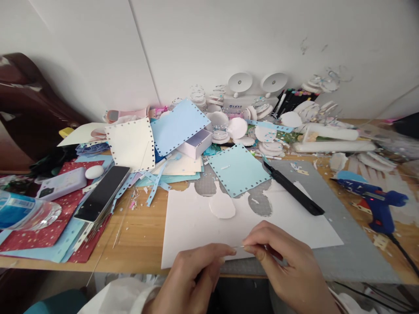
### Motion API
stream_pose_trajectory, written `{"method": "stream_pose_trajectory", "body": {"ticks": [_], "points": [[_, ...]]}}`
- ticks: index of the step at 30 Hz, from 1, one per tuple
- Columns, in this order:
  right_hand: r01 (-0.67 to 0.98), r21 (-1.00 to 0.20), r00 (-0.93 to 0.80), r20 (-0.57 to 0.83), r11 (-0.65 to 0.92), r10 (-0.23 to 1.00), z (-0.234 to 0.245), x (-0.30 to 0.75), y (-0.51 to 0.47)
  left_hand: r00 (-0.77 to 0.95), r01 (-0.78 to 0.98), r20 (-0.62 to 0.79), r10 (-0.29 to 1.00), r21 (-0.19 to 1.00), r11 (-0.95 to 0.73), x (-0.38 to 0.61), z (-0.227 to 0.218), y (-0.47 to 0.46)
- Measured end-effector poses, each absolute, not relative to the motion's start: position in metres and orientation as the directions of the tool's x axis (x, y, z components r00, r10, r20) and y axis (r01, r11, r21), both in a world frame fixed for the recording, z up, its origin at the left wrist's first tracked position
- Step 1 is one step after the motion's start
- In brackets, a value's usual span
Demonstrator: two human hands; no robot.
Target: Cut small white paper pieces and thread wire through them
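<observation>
My left hand (196,274) and my right hand (288,261) meet fingertip to fingertip over the near edge of the table. Both are closed in a pinch. Between them shows a thin white sliver (240,247), too small to name surely. Just beyond lies a white sheet (193,235) with rounded holes cut from its far edge. A white cut-out disc (222,206) rests on it. A black utility knife (296,189) lies across the sheet and the grey cutting mat (356,257), its blade pointing away to the left. A light-blue card with punched edges (240,170) overlaps the sheet.
A blue glue gun (379,200) with a cable stands at right. At left are a phone (103,194), a water bottle (26,211) and stacked coloured paper (42,231). White foam discs (237,128), a small drawer box (196,144) and a two-headed lamp (252,104) crowd the back.
</observation>
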State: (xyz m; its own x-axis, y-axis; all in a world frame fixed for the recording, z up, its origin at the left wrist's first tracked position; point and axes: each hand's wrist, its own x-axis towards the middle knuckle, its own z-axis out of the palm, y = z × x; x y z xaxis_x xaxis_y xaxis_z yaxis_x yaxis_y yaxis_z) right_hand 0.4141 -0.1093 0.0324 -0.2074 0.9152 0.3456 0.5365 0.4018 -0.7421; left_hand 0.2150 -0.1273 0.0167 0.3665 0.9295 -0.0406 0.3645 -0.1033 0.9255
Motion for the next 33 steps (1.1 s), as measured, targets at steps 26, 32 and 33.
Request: {"method": "stream_pose_trajectory", "body": {"ticks": [26, 32, 33], "points": [[0.350, -0.927, -0.097, 0.105, 0.133, 0.990, 0.029, 0.398, -0.119, 0.291, -0.362, -0.476, 0.830, 0.748, 0.556, 0.227, 0.023, -0.103], [0.395, -0.915, -0.196, 0.010, 0.088, 0.981, 0.031, 0.402, -0.118, 0.256, -0.352, -0.451, 0.855, 0.780, 0.517, 0.225, 0.020, -0.104], [0.406, -0.909, -0.200, 0.009, 0.091, 0.980, 0.031, 0.402, -0.118, 0.245, -0.339, -0.444, 0.862, 0.794, 0.505, 0.225, 0.020, -0.104]]}}
